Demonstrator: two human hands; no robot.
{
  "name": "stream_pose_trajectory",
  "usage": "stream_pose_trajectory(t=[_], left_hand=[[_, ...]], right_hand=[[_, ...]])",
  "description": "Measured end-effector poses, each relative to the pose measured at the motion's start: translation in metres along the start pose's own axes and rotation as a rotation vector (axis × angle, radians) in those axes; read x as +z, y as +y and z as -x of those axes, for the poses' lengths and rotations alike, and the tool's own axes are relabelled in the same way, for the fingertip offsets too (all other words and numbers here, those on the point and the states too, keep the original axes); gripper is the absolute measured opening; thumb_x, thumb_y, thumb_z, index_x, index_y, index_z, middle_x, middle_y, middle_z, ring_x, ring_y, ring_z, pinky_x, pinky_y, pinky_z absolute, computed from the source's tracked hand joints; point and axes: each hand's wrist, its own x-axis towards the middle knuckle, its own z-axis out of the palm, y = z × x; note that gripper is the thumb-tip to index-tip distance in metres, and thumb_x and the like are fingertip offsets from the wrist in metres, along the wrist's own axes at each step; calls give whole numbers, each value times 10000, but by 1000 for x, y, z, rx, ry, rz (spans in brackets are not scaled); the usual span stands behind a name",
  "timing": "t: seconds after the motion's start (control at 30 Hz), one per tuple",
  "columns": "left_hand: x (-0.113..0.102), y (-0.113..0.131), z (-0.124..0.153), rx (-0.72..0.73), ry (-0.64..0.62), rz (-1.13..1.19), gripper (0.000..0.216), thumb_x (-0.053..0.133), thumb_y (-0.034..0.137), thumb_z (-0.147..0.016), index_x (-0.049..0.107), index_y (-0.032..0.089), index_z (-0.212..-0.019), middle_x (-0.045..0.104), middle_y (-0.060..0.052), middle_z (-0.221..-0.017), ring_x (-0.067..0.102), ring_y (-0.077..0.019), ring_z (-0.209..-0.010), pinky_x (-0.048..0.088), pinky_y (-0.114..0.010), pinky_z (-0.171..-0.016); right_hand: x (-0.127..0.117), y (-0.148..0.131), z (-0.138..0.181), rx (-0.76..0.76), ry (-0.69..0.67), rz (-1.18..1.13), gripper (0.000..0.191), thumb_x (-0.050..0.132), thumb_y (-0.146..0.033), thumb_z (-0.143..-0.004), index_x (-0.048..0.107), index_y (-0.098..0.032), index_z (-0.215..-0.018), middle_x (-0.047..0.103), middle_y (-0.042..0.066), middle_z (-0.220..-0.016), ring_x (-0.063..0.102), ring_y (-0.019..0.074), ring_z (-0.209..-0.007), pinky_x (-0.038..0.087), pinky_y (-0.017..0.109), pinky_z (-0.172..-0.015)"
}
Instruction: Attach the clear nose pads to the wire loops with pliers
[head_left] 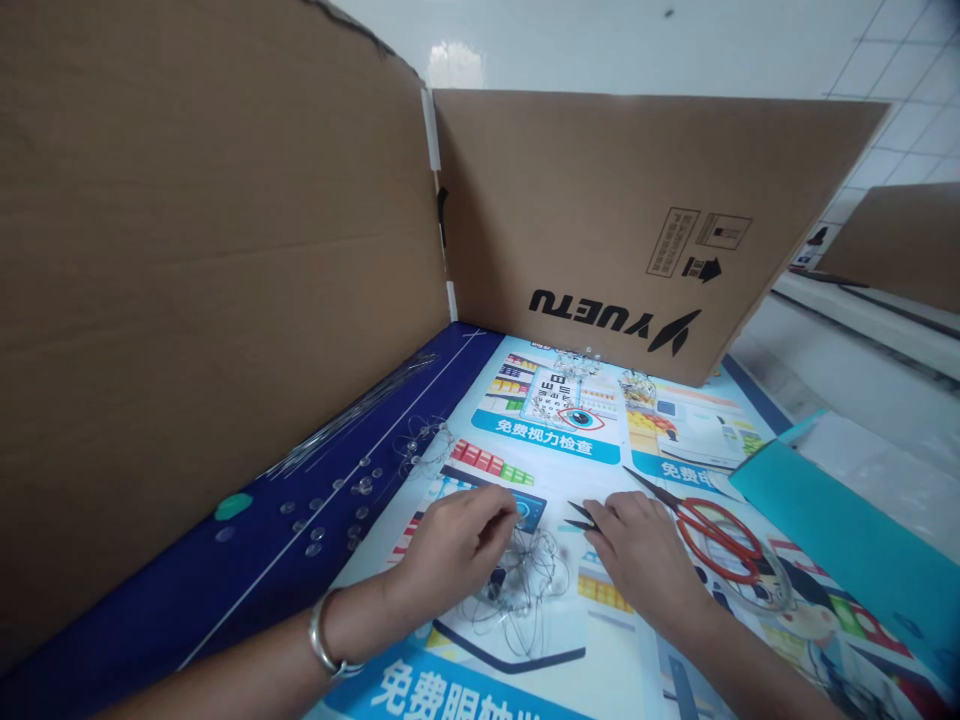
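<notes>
My hands at work on the desk [247, 600], seen from above. The wire bundle [529, 585], a tangle of thin loops, lay at lower centre, just below my left hand [461, 535]. The fingers of that hand were curled toward the thumb; whether they pinched a wire, I could not tell. My right hand [641, 550], right of centre, gripped a tool [585, 513], its two dark points slightly apart and directed left. Red-handled scissors [720, 540] lay to the right, overlapping a clear ring [784, 590]. Left of centre, I had clear beads [364, 486] scattered near a green piece [233, 506]; straight wires [352, 410] lay above them, alongside the left cardboard panel [225, 240].
</notes>
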Motion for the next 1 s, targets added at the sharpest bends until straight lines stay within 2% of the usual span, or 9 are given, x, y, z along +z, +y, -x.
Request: stream_pose_trajectory(t=[0.57, 0.83, 1.0], left_hand=[[2, -1, 2, -25, 9, 40, 97, 442, 212, -850, 530, 184, -821, 535, 22, -650, 479, -108, -570, 357, -230, -561], [4, -2, 3, 9, 26, 33, 114, 436, 204, -851, 544, 180, -821, 537, 15, -643, 475, -106, -563, 370, -230, -555], [2, -1, 3, 29, 17, 12, 115, 432, 199, -853, 538, 181, -813, 536, 12, -641, 479, -112, -569, 368, -230, -553]], right_hand=[[1, 1, -1, -7, 13, -22, 287, 477, -292, -865, 547, -227, -1136, 553, 59, -919, 467, 207, -883, 320, 352, -787], [-17, -13, 1, -72, 72, -155, 243, 497, -235, -844, 575, -247, -1074, 555, 55, -925, 474, 199, -896, 327, 349, -787], [-25, -26, -7, -110, -4, -278, 243, 577, -234, -793, 572, -269, -1033, 544, 39, -944, 456, 194, -907, 325, 337, -787]])
